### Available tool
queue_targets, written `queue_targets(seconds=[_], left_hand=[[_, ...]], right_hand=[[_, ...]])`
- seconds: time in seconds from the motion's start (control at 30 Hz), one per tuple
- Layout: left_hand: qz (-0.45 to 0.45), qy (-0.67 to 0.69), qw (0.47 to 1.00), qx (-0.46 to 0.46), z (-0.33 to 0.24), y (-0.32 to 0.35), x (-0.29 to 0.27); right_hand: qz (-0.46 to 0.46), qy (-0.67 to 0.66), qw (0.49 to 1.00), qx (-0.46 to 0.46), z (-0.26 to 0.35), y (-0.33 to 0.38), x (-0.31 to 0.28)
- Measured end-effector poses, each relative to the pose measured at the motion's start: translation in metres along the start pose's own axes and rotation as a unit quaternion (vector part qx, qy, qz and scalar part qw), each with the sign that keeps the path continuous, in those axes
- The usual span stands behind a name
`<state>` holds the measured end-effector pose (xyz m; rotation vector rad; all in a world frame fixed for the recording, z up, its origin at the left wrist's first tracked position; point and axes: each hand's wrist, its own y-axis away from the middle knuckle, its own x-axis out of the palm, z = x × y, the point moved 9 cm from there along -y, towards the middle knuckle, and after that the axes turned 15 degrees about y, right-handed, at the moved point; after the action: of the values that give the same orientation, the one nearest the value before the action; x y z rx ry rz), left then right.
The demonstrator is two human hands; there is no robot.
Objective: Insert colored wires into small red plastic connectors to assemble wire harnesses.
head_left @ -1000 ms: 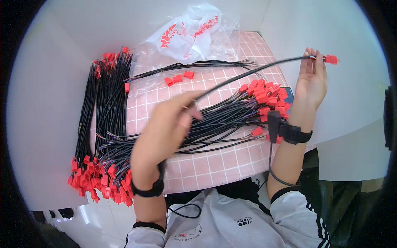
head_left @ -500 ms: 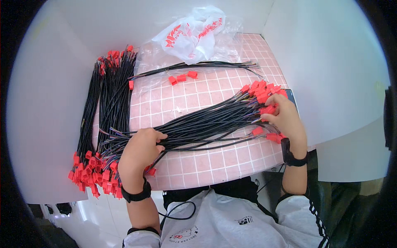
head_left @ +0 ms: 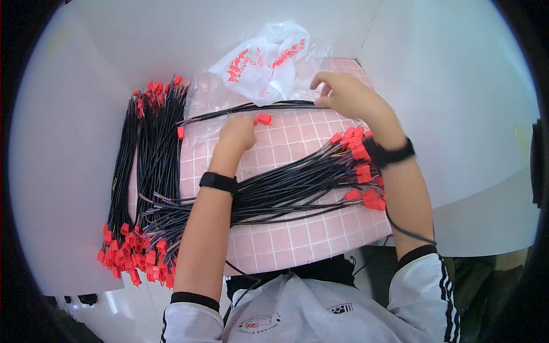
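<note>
Red connectors [head_left: 264, 119] lie loose on the pink checked surface [head_left: 297, 243], beyond the big cable pile [head_left: 286, 186]; one shows whole, just a sliver of another. The left hand [head_left: 237, 132] is down over them, its fingers turned away from me, so I can't tell whether they pinch anything. The right hand [head_left: 350, 96], beyond the pile's right end, has its fingers loosely curled, a gap between thumb and forefinger, right above the thin cable bundle [head_left: 257, 107]; whether they touch it I can't make out.

Half a second ago the left hand was down on the pile and the right among the red plugs [head_left: 363, 173] at the pile's right end; now both have gone past it. All three loose connectors showed then; the left hand covers that spot now.

Further beyond the pile, the crumpled white bag [head_left: 263, 66] sits on clear plastic [head_left: 201, 88]. Left of the pile, the upright cable stacks [head_left: 157, 143] stay put.
</note>
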<state>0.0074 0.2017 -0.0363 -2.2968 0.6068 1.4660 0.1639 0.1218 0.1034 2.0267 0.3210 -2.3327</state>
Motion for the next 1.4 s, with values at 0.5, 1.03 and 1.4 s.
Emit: queue_targets(seconds=[0.5, 1.03, 1.4], left_hand=[[-0.125, 0.035, 0.991, -0.03, -0.017, -0.016, -0.021], [-0.029, 0.126, 0.992, 0.002, -0.018, -0.019, -0.002], [-0.115, 0.204, 0.968, -0.093, -0.012, 0.057, -0.099]], right_hand=[[-0.067, 0.29, 0.946, 0.127, -0.104, -0.063, 0.066], [-0.477, 0.063, 0.83, 0.283, -0.175, 0.024, -0.096], [-0.616, -0.575, 0.539, 0.011, -0.151, 0.082, -0.153]])
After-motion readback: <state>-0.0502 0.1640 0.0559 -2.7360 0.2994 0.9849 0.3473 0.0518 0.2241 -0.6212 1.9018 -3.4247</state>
